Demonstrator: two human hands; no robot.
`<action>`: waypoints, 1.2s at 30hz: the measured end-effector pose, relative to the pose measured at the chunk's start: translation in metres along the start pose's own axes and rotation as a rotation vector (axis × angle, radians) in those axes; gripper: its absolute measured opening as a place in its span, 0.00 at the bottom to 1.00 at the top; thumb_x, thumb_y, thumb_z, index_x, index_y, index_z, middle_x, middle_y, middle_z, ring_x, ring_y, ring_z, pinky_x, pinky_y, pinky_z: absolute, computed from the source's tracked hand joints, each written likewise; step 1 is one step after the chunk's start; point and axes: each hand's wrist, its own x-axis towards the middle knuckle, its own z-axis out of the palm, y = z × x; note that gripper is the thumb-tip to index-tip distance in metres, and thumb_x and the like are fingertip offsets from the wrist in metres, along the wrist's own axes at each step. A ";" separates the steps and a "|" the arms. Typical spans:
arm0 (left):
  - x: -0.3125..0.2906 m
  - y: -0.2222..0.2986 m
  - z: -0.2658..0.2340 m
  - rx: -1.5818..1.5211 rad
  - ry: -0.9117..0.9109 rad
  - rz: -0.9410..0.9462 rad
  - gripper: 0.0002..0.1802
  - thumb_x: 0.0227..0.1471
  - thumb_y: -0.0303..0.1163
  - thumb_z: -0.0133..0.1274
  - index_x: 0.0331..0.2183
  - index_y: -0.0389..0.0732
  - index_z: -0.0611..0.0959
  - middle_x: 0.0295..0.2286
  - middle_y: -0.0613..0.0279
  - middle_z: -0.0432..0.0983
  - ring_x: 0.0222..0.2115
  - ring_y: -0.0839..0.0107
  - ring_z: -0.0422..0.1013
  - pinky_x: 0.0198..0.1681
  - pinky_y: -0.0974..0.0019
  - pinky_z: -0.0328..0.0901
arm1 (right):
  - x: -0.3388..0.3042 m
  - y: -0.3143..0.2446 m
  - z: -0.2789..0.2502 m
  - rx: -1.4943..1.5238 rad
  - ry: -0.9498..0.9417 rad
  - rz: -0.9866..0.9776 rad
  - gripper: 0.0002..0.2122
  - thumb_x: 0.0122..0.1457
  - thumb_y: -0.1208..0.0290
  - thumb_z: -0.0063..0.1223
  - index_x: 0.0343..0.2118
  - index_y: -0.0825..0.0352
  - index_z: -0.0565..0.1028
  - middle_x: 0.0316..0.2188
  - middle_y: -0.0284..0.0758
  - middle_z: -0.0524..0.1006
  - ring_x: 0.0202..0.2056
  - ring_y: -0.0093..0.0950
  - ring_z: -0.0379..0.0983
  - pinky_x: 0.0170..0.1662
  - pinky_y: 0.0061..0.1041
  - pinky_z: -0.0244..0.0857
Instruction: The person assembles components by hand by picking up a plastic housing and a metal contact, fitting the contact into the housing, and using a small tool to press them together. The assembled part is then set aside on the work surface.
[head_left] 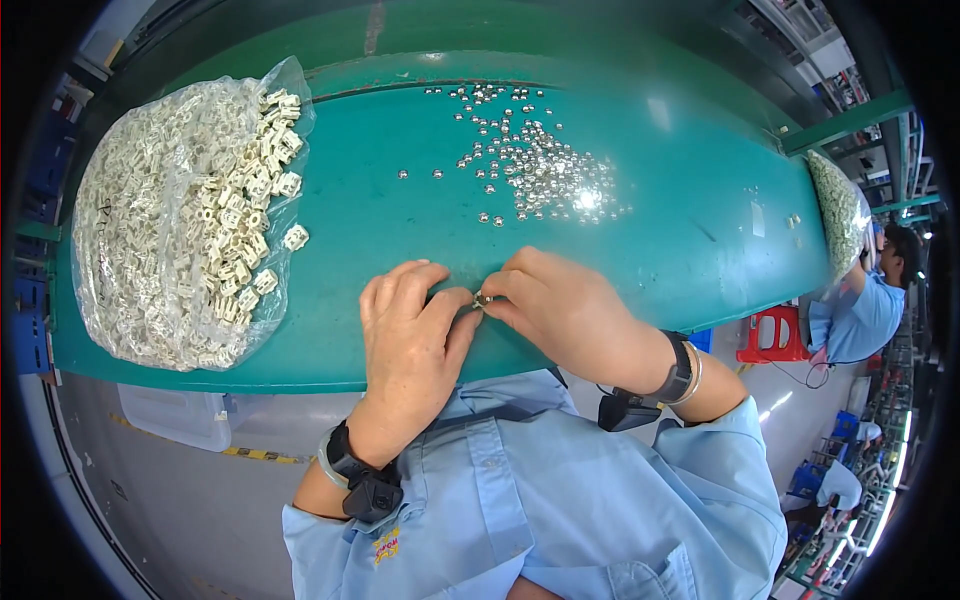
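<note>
Close to the table's near edge, my left hand (412,325) and my right hand (560,300) meet fingertip to fingertip. Between them they pinch a small cream plastic part (480,300), mostly covered by the fingers; a shiny bit shows beside it. Thumb and forefinger of each hand are closed on it. Beyond my hands, many shiny silver domed pieces (540,170) lie scattered on the green tabletop (390,230). To the left, a clear plastic bag (140,230) lies open, spilling cream plastic parts (235,230). One loose cream part (295,237) rests by the bag's mouth.
Another filled bag (840,215) stands at the table's right end, where a person in a blue shirt (868,310) sits. A red stool (772,335) is on the floor there. Below the table's left side is a clear plastic bin (180,415).
</note>
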 end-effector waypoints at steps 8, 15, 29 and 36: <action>0.009 0.006 -0.013 -0.060 -0.060 -0.029 0.15 0.43 0.28 0.63 0.36 0.41 0.82 0.42 0.57 0.71 0.47 0.57 0.66 0.50 0.53 0.57 | -0.003 0.001 -0.004 -0.016 0.022 -0.008 0.09 0.52 0.74 0.61 0.37 0.64 0.76 0.32 0.34 0.73 0.32 0.35 0.74 0.33 0.31 0.69; 0.030 -0.008 -0.026 -0.126 -0.283 0.099 0.17 0.45 0.27 0.61 0.41 0.42 0.82 0.44 0.59 0.71 0.46 0.60 0.66 0.49 0.57 0.57 | -0.010 0.004 -0.009 0.022 0.067 0.015 0.09 0.51 0.74 0.61 0.36 0.63 0.76 0.32 0.34 0.73 0.31 0.35 0.73 0.33 0.31 0.69; 0.023 0.000 -0.010 -0.075 -0.177 0.009 0.16 0.41 0.29 0.65 0.36 0.43 0.82 0.40 0.63 0.71 0.43 0.61 0.66 0.48 0.58 0.57 | -0.006 0.008 -0.006 0.054 0.024 -0.011 0.09 0.53 0.73 0.60 0.37 0.63 0.76 0.33 0.34 0.73 0.33 0.36 0.73 0.35 0.32 0.69; 0.020 -0.002 -0.006 -0.077 -0.134 0.033 0.16 0.40 0.30 0.65 0.36 0.43 0.81 0.40 0.63 0.71 0.43 0.61 0.66 0.48 0.58 0.57 | -0.002 0.011 -0.005 0.025 -0.028 -0.033 0.08 0.54 0.72 0.59 0.36 0.64 0.76 0.33 0.34 0.73 0.34 0.35 0.74 0.35 0.31 0.69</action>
